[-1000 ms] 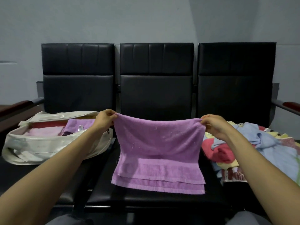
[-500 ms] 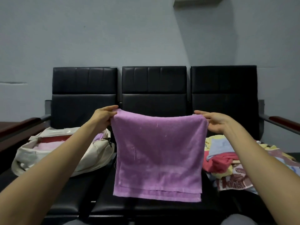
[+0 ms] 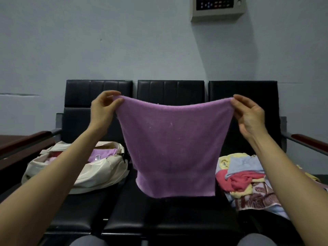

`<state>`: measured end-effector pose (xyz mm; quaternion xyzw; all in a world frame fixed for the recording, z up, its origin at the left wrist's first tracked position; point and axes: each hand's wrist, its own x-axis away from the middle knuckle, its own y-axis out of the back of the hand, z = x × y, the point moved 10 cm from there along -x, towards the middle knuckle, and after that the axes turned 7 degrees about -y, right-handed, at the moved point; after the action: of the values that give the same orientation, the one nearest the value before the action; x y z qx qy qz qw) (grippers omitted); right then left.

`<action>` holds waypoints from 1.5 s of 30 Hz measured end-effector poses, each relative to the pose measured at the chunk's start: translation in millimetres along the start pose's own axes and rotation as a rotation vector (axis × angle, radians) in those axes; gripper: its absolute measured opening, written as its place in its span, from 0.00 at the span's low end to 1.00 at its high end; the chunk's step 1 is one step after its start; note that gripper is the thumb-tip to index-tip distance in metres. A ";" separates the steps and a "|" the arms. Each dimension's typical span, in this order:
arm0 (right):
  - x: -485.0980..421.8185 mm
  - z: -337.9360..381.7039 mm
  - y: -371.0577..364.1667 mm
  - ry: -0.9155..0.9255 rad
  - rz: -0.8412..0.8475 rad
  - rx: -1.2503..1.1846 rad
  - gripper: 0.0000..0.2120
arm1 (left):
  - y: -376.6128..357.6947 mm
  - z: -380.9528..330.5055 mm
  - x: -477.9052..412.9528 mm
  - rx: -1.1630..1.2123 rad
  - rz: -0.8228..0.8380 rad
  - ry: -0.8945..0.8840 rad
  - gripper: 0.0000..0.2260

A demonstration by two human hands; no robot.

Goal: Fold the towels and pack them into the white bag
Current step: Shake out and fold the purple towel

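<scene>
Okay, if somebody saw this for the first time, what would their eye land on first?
First the purple towel, held up mid-frame, its top corners pinched by the left hand and the right hand, hanging in front of the middle black seat. Next the open white bag on the left seat and the jumbled pile of colourful towels on the right seat.

- Purple towel: pinched at its two top corners, one by the left fingers, the other by the right fingers; spread wide between them, top edge sagging in the middle, hanging flat below and narrowing toward a banded lower hem.
- White bag: open and slumped, well below the left fingers; folded towels, purple and pink, inside.
- Loose towels: heaped unfolded well below the right fingers; pale blue, red, yellow, patterned brown.
</scene>
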<state>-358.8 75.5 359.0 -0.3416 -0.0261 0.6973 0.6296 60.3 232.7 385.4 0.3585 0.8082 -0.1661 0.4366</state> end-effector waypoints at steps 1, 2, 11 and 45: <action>0.3 5.6 -1.8 0.036 0.003 -0.001 0.07 | 3.4 -5.5 -2.6 -0.011 -0.006 -0.038 0.09; 0.2 10.1 -2.9 0.067 0.000 0.004 0.07 | 6.0 -8.3 -5.4 -0.017 -0.012 -0.060 0.07; -37.6 -42.1 16.5 0.013 -0.138 0.230 0.06 | -30.9 81.9 -26.7 -0.094 0.048 0.264 0.17; 97.7 -315.0 158.4 -1.017 0.357 1.150 0.04 | -71.2 306.8 263.2 -0.375 0.717 1.071 0.08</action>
<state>-332.1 6.5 0.7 0.3997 0.1092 0.7626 0.4967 93.4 119.7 -7.8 0.5558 0.7593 0.3332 0.0584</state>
